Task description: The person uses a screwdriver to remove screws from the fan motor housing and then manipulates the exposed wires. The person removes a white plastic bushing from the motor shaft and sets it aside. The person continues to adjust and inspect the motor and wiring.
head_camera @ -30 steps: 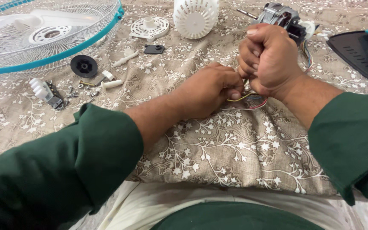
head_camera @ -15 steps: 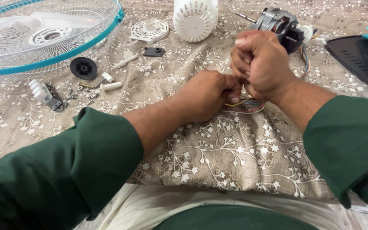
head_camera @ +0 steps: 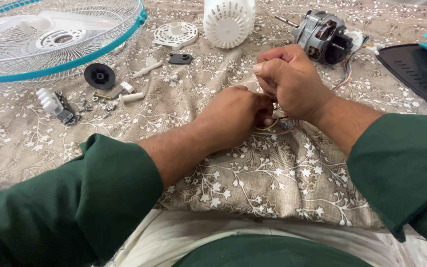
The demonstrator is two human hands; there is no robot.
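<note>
Coloured wires [head_camera: 278,124] mostly hidden beneath both closed hands [head_camera: 265,99]

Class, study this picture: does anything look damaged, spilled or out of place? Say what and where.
Nothing looks broken or spilled. A fan lies dismantled: grille, motor, screws scattered on cloth. Both hands pinch coloured wires.

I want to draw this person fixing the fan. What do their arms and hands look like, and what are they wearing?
Both arms wear loose dark green sleeves, the left sleeve pushed up so the forearm is bare, the right sleeve ending partway down the forearm. The left hand and right hand are bare: no gloves, and no rings or watch that I can see.
</note>
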